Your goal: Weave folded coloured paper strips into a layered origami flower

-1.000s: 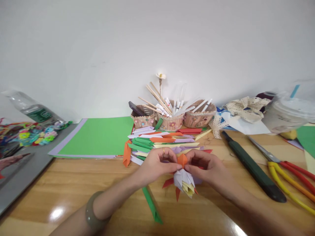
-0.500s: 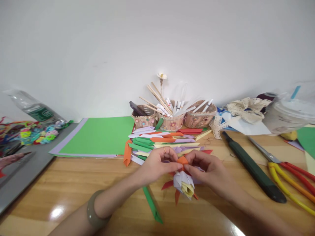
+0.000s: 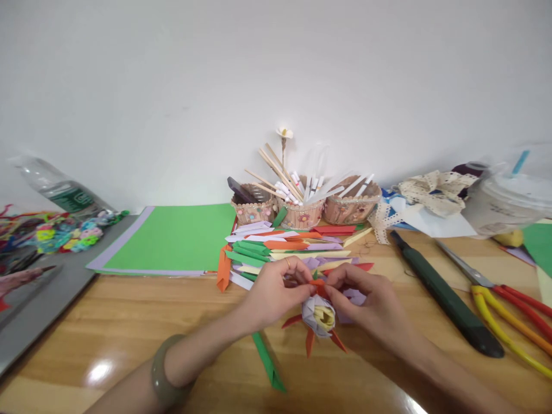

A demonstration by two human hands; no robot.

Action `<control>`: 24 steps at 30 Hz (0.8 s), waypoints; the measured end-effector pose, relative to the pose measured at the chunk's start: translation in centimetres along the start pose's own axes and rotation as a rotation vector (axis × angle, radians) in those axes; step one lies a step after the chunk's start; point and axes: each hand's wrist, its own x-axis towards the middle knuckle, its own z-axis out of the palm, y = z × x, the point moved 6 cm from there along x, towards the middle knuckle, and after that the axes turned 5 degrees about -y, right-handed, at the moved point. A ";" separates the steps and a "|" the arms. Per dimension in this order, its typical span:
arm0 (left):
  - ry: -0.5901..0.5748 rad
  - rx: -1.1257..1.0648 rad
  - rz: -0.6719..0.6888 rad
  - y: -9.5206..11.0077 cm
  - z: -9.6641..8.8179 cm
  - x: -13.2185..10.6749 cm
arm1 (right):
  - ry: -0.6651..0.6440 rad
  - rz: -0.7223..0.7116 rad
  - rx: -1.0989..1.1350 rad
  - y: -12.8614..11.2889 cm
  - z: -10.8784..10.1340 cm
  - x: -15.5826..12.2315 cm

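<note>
The paper flower [image 3: 319, 317] looks partly built; its orange piece [image 3: 318, 283] is pinched by left hand [image 3: 276, 290] and right hand [image 3: 371, 293]; folded strips [image 3: 288, 245] are left unattached toward the worktop's [image 3: 138, 313] back edge.

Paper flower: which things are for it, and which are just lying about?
For it, I think:
flower
orange paper, pinched by left hand and right hand
folded strips, likely

Seemingly just lying about:
bottle
cup
lace
scissors, untouched
</note>
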 end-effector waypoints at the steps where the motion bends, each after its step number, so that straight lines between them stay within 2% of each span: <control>1: -0.005 0.004 -0.001 0.0 0.0 0.0 | 0.015 -0.026 -0.032 -0.2 -0.1 -0.1; 6: 0.005 -0.030 -0.020 -0.3 -0.1 0.0 | 0.053 -0.121 -0.121 -1.0 -0.4 -0.3; 11: -0.010 -0.038 -0.044 -0.7 0.0 -0.1 | -0.021 -0.139 -0.120 -0.8 0.0 -0.2; 14: 0.004 0.050 -0.030 -0.8 0.0 -0.2 | 0.026 -0.224 -0.229 -1.1 -0.1 -0.5; 18: 0.065 0.191 0.074 -0.1 -0.4 -0.4 | 0.080 -0.363 -0.430 -1.6 0.1 -1.3; 20: 0.029 0.128 0.112 0.3 -0.4 -0.3 | 0.075 -0.384 -0.463 -1.8 0.1 -1.4; 24: -0.045 -0.190 0.127 0.8 -0.4 0.0 | 0.142 -0.384 -0.426 -2.3 -0.8 -1.4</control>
